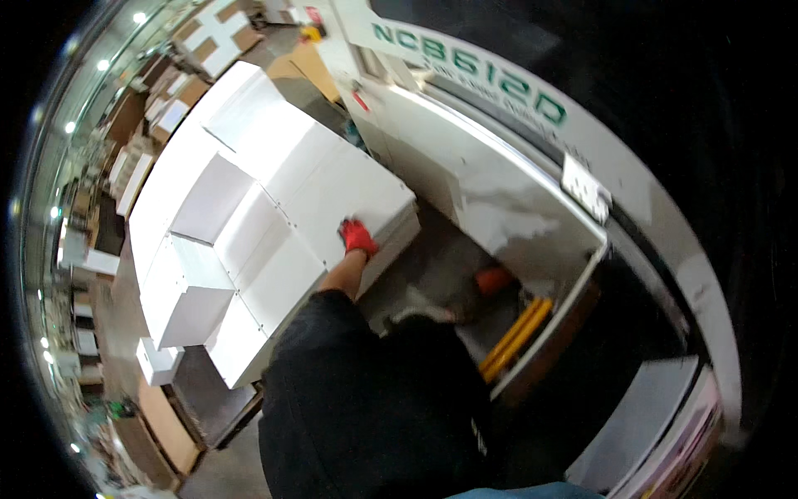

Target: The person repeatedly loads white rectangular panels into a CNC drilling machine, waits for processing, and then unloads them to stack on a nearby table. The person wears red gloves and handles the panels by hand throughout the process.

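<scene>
My left hand (358, 239), in a red glove with dark fingertips, rests on the top of a pile of white panels (351, 187). Its fingers reach forward over the white surface, and nothing shows in its grasp. The bare wrist and black sleeve (320, 333) come up from below. More white panels or boxes (216, 195) lie left of and beyond the hand, piled at different heights with small dark marks along their corners. My right hand does not show.
A large white machine (499, 183) with green lettering runs along the right. Yellow bars (515, 341) and a blurred red-orange object (495, 280) sit low beside it. A grey sheet (636, 428) stands at lower right. Stacked boards (218, 41) and a brown pallet-like board (166, 424) lie leftward.
</scene>
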A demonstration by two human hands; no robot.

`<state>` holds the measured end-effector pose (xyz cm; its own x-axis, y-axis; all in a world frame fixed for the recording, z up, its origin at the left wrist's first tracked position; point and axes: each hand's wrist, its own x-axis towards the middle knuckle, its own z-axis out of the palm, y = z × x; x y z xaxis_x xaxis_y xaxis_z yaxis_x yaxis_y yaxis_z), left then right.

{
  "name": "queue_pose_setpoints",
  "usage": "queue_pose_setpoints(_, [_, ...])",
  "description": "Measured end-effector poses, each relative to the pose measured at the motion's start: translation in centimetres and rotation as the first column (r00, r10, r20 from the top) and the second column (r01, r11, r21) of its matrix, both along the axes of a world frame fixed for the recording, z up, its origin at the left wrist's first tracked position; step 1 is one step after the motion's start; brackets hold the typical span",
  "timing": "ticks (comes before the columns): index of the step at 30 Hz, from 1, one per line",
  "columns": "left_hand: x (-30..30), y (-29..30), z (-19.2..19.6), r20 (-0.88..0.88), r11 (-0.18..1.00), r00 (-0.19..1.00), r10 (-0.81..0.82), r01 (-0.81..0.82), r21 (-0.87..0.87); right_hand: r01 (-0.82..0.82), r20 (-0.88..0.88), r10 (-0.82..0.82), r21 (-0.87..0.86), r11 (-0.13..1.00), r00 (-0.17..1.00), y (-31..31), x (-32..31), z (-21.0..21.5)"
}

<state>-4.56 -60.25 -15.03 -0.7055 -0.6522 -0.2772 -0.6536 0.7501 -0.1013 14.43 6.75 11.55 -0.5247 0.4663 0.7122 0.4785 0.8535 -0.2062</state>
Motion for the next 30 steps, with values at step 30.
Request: queue_pose_setpoints(30, [3.6, -7.1, 8.5, -0.412, 0.918, 0.897, -0.160, -0.019, -0.396, -0.044, -0.187, 0.058, 0.077, 0.996, 0.981, 3.4, -4.4, 1.8])
